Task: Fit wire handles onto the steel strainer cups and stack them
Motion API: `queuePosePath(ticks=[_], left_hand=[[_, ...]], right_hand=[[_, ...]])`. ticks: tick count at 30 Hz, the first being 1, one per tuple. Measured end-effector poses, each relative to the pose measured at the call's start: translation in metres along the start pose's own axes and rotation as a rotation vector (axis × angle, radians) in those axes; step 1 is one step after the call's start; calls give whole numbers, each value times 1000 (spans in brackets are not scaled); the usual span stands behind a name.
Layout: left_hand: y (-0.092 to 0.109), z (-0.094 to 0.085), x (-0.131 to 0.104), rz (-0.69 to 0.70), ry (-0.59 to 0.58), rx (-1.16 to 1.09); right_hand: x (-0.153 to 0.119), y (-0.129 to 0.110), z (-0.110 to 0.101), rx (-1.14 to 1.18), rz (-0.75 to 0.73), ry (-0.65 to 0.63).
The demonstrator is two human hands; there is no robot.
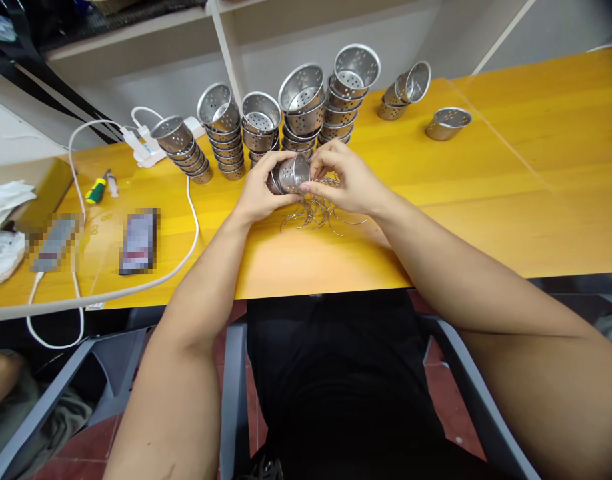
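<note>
Left hand steadies a perforated cup while the right works at its rim

The yellow table spans the view, with most of the metalware gathered along its far side. Five leaning stacks of perforated metal cups stand there in a row. Beyond them to the right is a shorter, tilted stack, and beside that a single cup sits upright and apart.

In front of the row, the left hand wraps the perforated cup in hand, which is tipped on its side above the table with its mouth toward the right hand. A second cup seems to be nested with it, though the fingers hide too much to be sure. The left grip is firm around the wall; the right grip is narrow, thumb and fingers drawn together at the rim. Whether they pinch a wire or the rim itself, I cannot tell.

Thin curved wires lie in a loose tangle just below the hands. The step in hand looks like fine fingertip work along the rim, perhaps with one of these wires. The next move would call for a steady left hold and a small, precise right pinch, clear of the tangle.
</note>
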State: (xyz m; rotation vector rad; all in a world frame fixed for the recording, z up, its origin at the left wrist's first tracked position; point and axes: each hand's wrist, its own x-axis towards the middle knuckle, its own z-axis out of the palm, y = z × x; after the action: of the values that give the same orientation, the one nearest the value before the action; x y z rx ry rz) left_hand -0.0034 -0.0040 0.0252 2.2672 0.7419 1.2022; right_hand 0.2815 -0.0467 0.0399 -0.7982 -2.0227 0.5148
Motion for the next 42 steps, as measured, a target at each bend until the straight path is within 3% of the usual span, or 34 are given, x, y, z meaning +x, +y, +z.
queuePosePath(ticks=[11, 17, 21, 24, 26, 31, 35, 38, 42], left_hand=[[7, -3, -1, 25, -12, 21], [15, -9, -7, -167, -101, -132], [18, -8, -11, -304, -146, -220], [20, -3, -11, -317, -130, -235], [20, 0, -10, -280, -106, -261], [16, 0, -5, -181, -41, -325], [11, -2, -6, -196, -1, -418], [9, -5, -10, -307, -7, -606], [11, -11, -13, -375, 6, -673]], right_hand=[[4, -7, 0, 236, 56, 37], [3, -6, -29, 488, 141, -93], [-2, 3, -51, 219, 172, -238], [-5, 5, -49, -56, 142, -357], [-6, 1, -41, -94, 79, -312], [-3, -21, -20, -12, -6, -15], [6, -50, -17, 4, -85, -49], [28, -75, -22, -92, -130, 13], [85, -88, -32, -238, -110, 113]])
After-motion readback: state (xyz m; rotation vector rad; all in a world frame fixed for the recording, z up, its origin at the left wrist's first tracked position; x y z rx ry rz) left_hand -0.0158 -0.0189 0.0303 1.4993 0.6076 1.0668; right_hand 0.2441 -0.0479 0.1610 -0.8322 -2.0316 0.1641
